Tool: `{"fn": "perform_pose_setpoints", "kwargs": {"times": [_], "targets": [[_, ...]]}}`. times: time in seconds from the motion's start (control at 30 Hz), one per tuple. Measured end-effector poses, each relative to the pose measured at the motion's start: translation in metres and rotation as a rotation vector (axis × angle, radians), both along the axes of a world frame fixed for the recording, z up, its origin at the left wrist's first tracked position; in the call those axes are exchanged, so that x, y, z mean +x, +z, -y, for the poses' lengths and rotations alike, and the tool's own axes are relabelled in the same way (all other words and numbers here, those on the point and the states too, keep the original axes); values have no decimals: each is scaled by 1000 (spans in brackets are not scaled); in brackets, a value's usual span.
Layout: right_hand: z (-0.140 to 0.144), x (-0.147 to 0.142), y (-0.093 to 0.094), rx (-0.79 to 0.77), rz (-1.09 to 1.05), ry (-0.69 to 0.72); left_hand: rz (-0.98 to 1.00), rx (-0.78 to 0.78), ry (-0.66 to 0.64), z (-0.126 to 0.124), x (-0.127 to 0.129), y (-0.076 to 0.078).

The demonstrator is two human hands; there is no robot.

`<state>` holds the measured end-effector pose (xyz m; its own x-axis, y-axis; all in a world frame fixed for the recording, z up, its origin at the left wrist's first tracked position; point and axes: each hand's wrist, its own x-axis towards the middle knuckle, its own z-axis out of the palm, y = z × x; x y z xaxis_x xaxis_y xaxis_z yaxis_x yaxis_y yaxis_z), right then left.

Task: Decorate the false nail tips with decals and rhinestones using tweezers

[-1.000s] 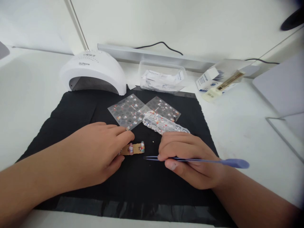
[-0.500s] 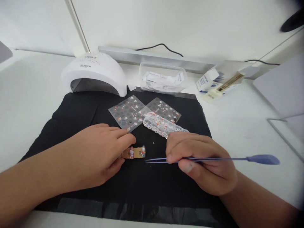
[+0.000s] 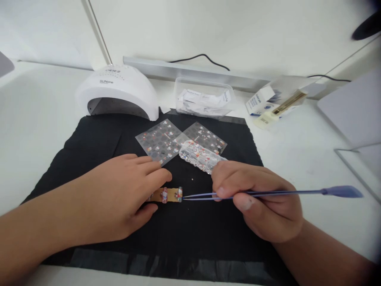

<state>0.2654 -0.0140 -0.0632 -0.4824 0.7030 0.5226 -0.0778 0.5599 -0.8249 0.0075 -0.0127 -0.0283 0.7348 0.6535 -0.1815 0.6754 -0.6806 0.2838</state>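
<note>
My left hand (image 3: 133,190) lies over the black mat, thumb and fingers closed around the left end of a flat wooden strip (image 3: 172,195). Small decorated false nails (image 3: 180,194) sit across the strip, one at its right end; whatever is under my palm is hidden. In my right hand (image 3: 258,198) is a pair of blue tweezers (image 3: 205,196), pinched between thumb and fingers. Their tips, slightly apart, point left and reach the right end of the strip, at or very near the end nail. I cannot tell whether the tips hold anything.
Behind my right hand lies a clear compartment case of small gems (image 3: 199,157). Two transparent sticker sheets (image 3: 162,141) overlap beyond it. A white nail lamp (image 3: 119,93), a clear plastic box of packets (image 3: 204,99) and a small carton (image 3: 260,100) stand at the back.
The tweezers have moved slightly up, their tips now at the strip's right end. My right hand has shifted a little right. The strip sits slightly lower.
</note>
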Motion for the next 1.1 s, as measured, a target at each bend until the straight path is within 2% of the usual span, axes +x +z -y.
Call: {"fn": "perform_pose_setpoints", "kwargs": {"times": [0.2, 0.5, 1.1], "targets": [[0, -1, 0, 14, 13, 22, 145, 99, -96, 1, 0, 3], [-1, 0, 0, 50, 66, 14, 251, 104, -206, 4, -2, 2], [0, 1, -1, 51, 43, 27, 237, 80, -224, 2, 1, 3]]}}
